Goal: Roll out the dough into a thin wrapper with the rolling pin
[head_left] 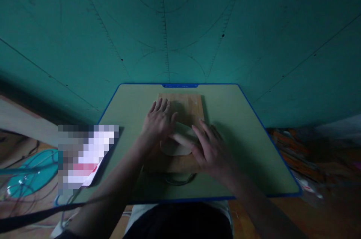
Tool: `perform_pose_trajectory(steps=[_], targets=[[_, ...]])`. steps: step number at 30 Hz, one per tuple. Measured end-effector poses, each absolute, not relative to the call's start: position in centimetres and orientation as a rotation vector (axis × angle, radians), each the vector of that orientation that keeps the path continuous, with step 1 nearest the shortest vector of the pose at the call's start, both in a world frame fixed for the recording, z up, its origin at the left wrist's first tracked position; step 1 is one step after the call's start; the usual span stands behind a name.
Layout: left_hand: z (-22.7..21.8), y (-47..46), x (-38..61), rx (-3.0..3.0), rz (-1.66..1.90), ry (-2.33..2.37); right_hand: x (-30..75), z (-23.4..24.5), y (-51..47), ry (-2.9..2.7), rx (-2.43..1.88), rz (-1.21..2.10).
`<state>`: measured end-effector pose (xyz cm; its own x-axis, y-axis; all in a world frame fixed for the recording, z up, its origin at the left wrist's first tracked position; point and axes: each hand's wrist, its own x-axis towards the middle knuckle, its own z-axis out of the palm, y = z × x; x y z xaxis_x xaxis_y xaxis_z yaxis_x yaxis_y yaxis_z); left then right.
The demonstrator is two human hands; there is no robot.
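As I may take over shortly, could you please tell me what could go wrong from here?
1. The left hand and right hand press open-palmed on the rolling pin; it might slip off the small dough.
2. The wooden board could slide on the table.
3. The left forearm passes near the paper item at the table's left edge and may knock it.

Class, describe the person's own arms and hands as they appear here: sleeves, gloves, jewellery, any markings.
The left hand and right hand are bare, with no gloves. No ring or watch can be made out in the dim light. The left forearm and right forearm are bare too, with no sleeve or cuff on them. No markings show.
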<state>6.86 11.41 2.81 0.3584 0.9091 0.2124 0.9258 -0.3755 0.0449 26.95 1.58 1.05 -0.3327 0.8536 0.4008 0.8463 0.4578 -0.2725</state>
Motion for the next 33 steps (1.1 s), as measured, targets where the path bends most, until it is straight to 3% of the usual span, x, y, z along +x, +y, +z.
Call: perform_pose_trajectory(steps=[10,16,23,33], targets=[[-0.1,3.8,0.5,-2.541,-0.405,-1.684,23.7,4.2,-3.8,-2.324,-1.282,0.216],[2.1,8.6,5.4,-2.524,-0.317,-1.715,25.0,2.0,-1.9,-2.313,-1.361,0.24],[2.6,11.9,8.5,-2.638,-0.337,-1.651,26.6,0.5,-0.9,-2.153,-1.493,0.029],[1.6,9.3,3.5,-2.743,-0.322,-1.583,23.5,4.2,-3.7,-2.373,-1.165,0.404]])
